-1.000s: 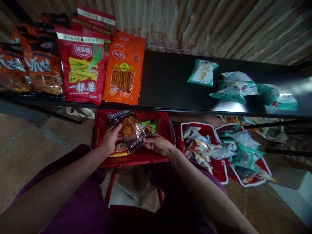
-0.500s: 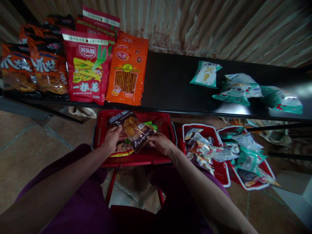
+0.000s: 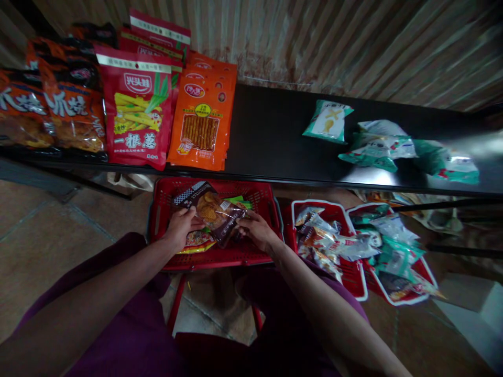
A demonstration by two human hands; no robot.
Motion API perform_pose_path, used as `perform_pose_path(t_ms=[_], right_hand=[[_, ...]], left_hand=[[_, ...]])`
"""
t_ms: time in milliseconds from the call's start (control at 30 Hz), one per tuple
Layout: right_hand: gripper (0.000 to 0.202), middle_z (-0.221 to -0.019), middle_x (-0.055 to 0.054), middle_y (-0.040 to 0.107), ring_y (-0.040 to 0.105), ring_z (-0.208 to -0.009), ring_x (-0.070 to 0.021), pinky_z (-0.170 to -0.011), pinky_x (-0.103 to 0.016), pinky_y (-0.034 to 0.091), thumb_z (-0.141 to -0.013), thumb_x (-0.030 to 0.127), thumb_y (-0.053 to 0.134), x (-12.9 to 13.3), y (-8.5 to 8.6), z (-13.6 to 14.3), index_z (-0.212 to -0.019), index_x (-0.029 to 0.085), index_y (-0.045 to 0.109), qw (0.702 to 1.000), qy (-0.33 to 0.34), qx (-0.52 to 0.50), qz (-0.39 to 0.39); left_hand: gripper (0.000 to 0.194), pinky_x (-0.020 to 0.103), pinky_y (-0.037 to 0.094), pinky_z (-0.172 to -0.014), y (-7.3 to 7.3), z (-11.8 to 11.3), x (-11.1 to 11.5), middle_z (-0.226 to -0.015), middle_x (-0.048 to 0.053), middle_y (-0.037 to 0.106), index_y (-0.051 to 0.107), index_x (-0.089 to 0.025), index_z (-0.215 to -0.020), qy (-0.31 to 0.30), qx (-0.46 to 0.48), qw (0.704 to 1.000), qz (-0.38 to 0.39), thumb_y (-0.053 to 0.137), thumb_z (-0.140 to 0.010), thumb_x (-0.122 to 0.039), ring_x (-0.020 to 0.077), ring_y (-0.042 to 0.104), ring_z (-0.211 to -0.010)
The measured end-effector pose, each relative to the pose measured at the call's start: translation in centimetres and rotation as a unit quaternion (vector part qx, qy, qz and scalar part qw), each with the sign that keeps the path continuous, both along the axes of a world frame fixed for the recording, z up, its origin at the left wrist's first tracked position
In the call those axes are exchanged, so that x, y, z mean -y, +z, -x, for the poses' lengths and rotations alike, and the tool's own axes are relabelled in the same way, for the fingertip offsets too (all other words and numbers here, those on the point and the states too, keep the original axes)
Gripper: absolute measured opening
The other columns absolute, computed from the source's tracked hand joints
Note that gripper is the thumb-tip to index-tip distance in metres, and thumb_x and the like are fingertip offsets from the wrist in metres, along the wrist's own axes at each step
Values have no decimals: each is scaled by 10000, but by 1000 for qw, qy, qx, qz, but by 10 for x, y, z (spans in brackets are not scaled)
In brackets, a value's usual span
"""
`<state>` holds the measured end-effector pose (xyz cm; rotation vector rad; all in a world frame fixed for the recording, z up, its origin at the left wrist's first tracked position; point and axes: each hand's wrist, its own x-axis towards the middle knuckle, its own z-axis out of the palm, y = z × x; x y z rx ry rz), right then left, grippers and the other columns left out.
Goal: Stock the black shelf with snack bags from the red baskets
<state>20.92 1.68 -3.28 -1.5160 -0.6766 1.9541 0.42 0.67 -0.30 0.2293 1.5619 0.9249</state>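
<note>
A dark brown snack bag (image 3: 212, 209) with a clear window showing browned pieces is held between both hands, tilted, over a red shopping basket (image 3: 165, 191). My left hand (image 3: 181, 226) grips its lower left edge, thumb on top. At its right end, my right hand (image 3: 255, 229) pinches the corner. Beneath the bag lie a yellow-and-red packet (image 3: 197, 242) and a green packet (image 3: 240, 201), both partly covered by it. The fingertips under the bag are hidden.
A black shelf (image 3: 271, 131) runs across, bearing orange-and-black bags (image 3: 74, 112), red bags (image 3: 137, 110), orange packets (image 3: 198, 125) and several green-white bags (image 3: 328, 121). Right of the basket, two more red baskets (image 3: 357, 283) (image 3: 430, 277) hold snack bags. A box (image 3: 467, 298) stands at far right.
The view has shifted slightly, moving the scene a little to the left. Both hands keep hold of the brown snack bag, whose tilt is slightly different.
</note>
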Motion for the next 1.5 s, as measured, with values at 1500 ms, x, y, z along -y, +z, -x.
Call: perform_pose_path(t_ms=[1500], right_hand=[[485, -1129, -33, 621, 555, -1022, -195, -945, -383, 413, -712, 142, 531, 13, -1, 15, -1194, 205, 521, 949, 256, 37, -181]], left_hand=[[195, 251, 549, -642, 1, -14, -1, -653, 36, 659, 567, -121, -737, -142, 38, 986, -84, 629, -767, -304, 122, 650, -585]])
